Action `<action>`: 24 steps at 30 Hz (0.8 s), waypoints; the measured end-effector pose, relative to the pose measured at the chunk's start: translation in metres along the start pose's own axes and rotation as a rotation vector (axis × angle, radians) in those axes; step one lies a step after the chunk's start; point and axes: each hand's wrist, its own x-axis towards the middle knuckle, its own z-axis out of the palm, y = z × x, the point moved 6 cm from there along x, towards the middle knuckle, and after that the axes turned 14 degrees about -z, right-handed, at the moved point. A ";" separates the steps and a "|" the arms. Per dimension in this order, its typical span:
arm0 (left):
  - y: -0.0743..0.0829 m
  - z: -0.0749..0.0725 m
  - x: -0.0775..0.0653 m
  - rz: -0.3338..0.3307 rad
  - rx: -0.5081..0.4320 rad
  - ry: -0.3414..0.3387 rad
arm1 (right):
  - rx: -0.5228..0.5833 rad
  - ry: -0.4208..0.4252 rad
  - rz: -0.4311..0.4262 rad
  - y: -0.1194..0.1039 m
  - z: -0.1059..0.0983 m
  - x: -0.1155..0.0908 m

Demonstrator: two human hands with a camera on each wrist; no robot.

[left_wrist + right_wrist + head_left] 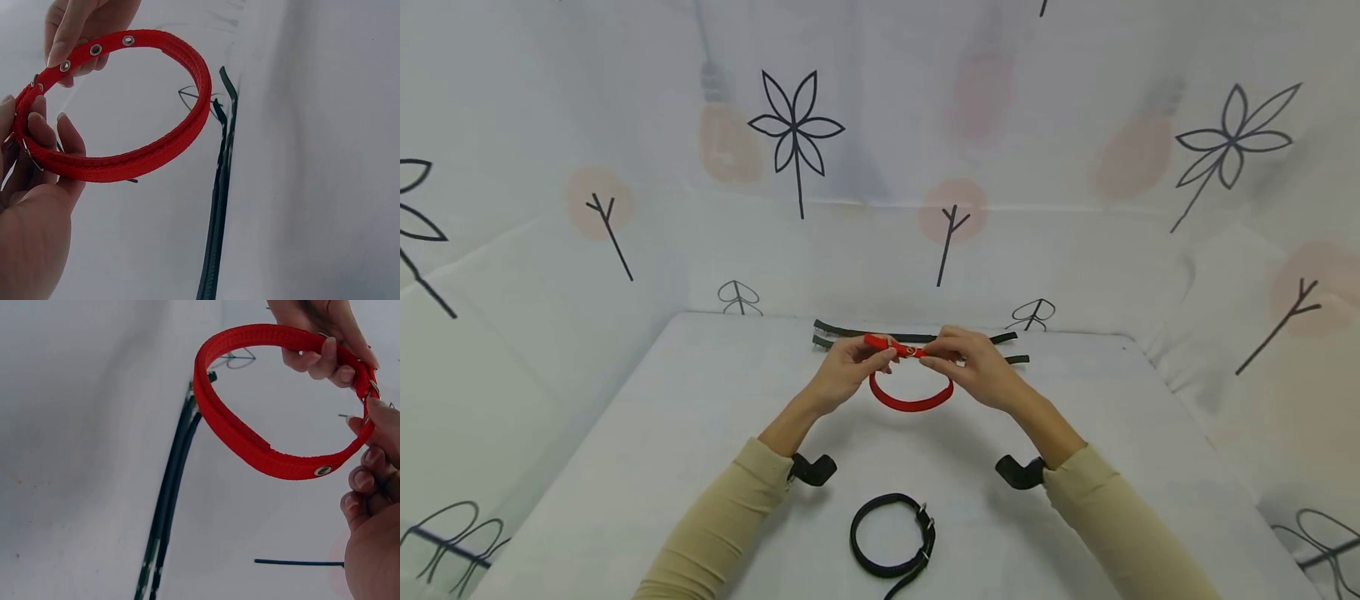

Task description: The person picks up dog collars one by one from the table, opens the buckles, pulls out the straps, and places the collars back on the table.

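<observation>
A red collar (912,406) with metal eyelets and a buckle is held up in a closed loop between both hands. My left hand (842,372) pinches it by the buckle end, fingers curled round the band in the left wrist view. On the other side, my right hand (976,367) pinches the strap near the buckle between thumb and fingertips. The eyelets show along the band (128,41) in the left wrist view. Part of the buckle is hidden by the fingers.
Behind the hands, dark green straps (917,338) lie across the far side of the white table (700,417). A black buckled collar (855,533) lies looped near the front edge, its strap end running out of view. Patterned white cloth (880,167) walls the back and sides.
</observation>
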 end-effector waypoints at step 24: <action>0.001 0.010 -0.001 -0.084 -0.150 -0.006 | 0.074 -0.029 -0.024 -0.006 0.003 0.003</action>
